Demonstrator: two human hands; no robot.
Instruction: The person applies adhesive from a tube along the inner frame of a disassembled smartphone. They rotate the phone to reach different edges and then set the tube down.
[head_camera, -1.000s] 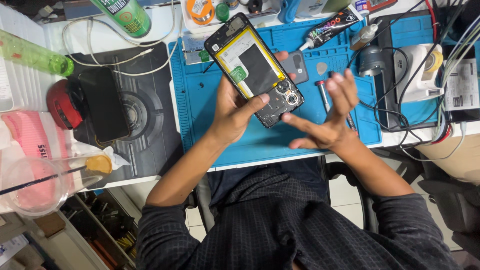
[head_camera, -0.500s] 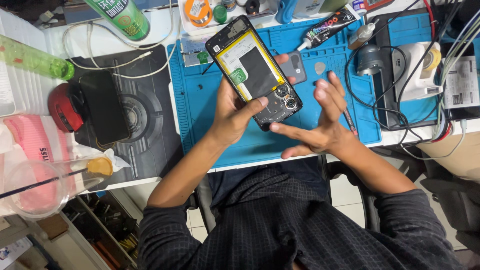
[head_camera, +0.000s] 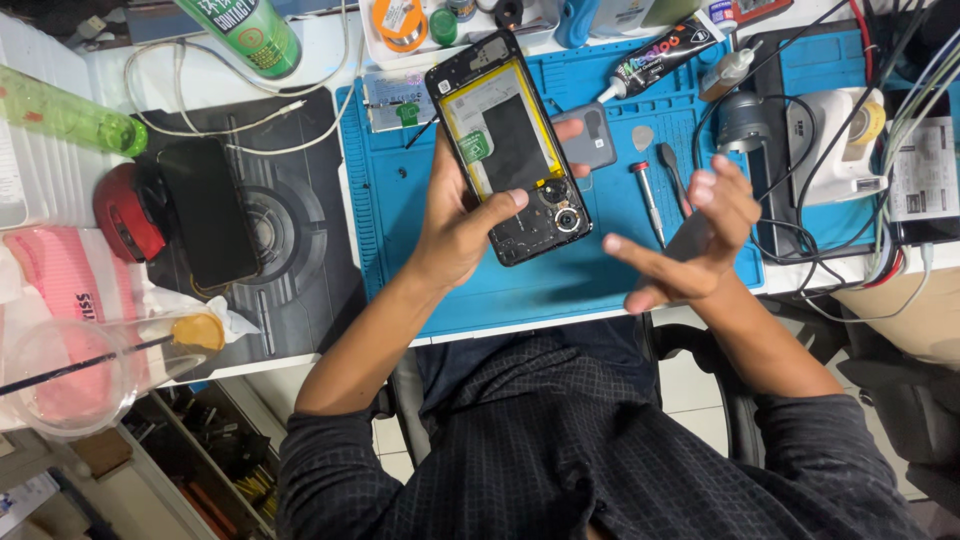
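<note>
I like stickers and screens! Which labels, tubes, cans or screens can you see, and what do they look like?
Opened phone: in the left hand, yellow-edged battery with a small green sticker.
Spray can: top left, green, printed label.
Glue tube: top of the blue mat, black with colourful print.
Dark phone: left, screen black.

Opened black phone (head_camera: 515, 150), yellow-edged battery exposed, held tilted above blue mat.

The right hand (head_camera: 690, 245) is drawn back from beside the opened phone (head_camera: 515, 145) toward the table edge, fingers spread.
</note>
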